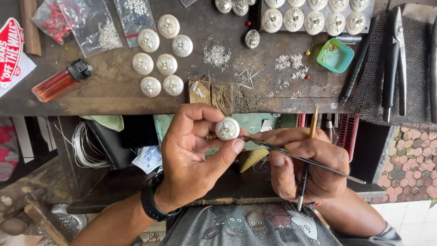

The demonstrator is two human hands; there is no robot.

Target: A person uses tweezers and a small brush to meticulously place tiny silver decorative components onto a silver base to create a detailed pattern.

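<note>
At the centre of the frame, the left hand (pixel 191 155) gripped a round white button-like disc with a silver ornament (pixel 227 129) between thumb and fingertips, holding it face up just below the front edge of the desk (pixel 114 98). The right hand (pixel 309 164), at centre right, was closed around a pair of slender metal tweezers (pixel 300 158), whose tips met the lower right rim of the disc; the same hand also carried a thin brush with a yellowish handle (pixel 308 159), standing nearly upright between the fingers. A black watch band (pixel 150 202) sat on the left wrist. On the desk, in the upper middle of the frame, seven matching discs (pixel 161 57) lay loosely grouped, and a further row of them rested on a grey tray (pixel 368 13) at the upper right. Small heaps of fine silver wire pieces (pixel 217 55) were scattered between the two groups. A small teal dish (pixel 335 55) stood just below the tray. An orange lighter with a black cap (pixel 61 81) lay at the left, near clear plastic bags (pixel 91 23) holding small parts. Black pliers (pixel 395 59) rested on a dark mesh at the far right. A coil of silver wire (pixel 82 146) hung beneath the desk at lower left.
</note>
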